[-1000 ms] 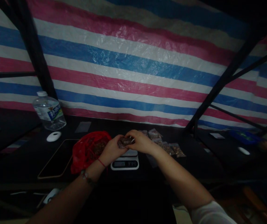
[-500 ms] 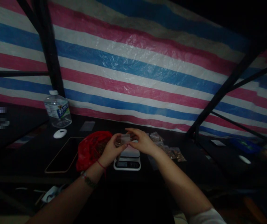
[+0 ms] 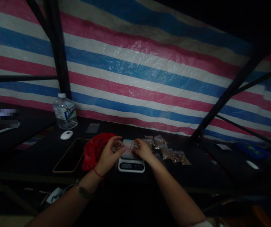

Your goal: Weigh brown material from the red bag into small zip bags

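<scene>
Left hand: the left hand [image 3: 107, 157] curls its fingers and thumb around a small clear pouch [image 3: 117, 146] with brown pieces in it.
Right hand: the right hand [image 3: 146, 152] has its fingers drawn in narrow on a clear plastic piece [image 3: 135, 146], perhaps another small bag; it is too dim to tell.
Gap between hands: narrow, with the fingertips apart and facing one another.
Pouch from right hand: it lies to the left, across the scale plate; its long axis cannot be made out under the fingers.
Scale: the white scale [image 3: 128, 155] sits below and between the hands, display toward the person; both sets of fingertips overlap its plate in this view, and whether they touch it cannot be told.
Red bag: the red bag [image 3: 91, 154] is just left of the left hand, much the nearer of the two.
Filled sachets: the filled sachets [image 3: 172, 155] lie in a loose cluster right of the right hand, nearer to it.
Farther left: a dark tablet-like slab [image 3: 68, 156], a flat clear bag [image 3: 93, 128], a white oval object [image 3: 66, 135] and a clear bottle [image 3: 65, 115].
Behind: a striped sheet [image 3: 137, 85].
</scene>
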### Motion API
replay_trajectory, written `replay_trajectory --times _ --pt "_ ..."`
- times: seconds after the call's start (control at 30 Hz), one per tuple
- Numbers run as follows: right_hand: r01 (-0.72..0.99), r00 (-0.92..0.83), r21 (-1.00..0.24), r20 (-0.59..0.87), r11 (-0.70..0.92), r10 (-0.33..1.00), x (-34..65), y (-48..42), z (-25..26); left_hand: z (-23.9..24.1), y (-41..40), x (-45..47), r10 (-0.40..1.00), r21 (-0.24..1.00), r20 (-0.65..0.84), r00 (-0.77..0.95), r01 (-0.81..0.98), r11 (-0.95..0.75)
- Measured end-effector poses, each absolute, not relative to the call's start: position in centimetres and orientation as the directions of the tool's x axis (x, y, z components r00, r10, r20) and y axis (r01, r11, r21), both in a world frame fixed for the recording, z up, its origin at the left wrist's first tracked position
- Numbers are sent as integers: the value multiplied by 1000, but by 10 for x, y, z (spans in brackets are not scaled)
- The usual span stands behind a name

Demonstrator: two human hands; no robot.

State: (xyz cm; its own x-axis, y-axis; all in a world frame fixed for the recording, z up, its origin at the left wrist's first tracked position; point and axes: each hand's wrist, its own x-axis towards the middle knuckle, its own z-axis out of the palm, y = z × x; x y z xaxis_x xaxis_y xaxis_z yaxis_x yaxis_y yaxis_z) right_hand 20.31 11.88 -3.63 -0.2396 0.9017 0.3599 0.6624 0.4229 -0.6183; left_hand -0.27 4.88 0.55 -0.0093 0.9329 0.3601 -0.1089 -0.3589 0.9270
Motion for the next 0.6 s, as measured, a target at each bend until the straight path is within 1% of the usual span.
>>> replay_trajectory --times 0.1,0.17,0.23,0.3,0.37,0.5,0.6 --pt "668 -259 -550 461 502 849 203 108 -31 3 44 -8 934 924 333 128 -242 -296" --pt "615 -279 -528 548 585 788 201 89 -15 2 42 -11 922 920 291 257 -341 -195" --pt "525 -362 -522 579 673 731 196 65 5 0 40 -10 882 914 250 399 -397 -80" --pt "467 -500 -494 536 733 680 191 42 23 -3 36 -8 831 908 222 510 -419 14" --pt "458 -579 -493 466 739 670 189 25 34 -8 33 -4 783 901 204 587 -425 83" --pt "476 -624 -525 364 706 691 194 10 39 -20 27 3 653 908 198 731 -387 157" --pt "468 -644 -528 345 708 683 203 6 42 -26 24 6 558 920 208 803 -355 169"
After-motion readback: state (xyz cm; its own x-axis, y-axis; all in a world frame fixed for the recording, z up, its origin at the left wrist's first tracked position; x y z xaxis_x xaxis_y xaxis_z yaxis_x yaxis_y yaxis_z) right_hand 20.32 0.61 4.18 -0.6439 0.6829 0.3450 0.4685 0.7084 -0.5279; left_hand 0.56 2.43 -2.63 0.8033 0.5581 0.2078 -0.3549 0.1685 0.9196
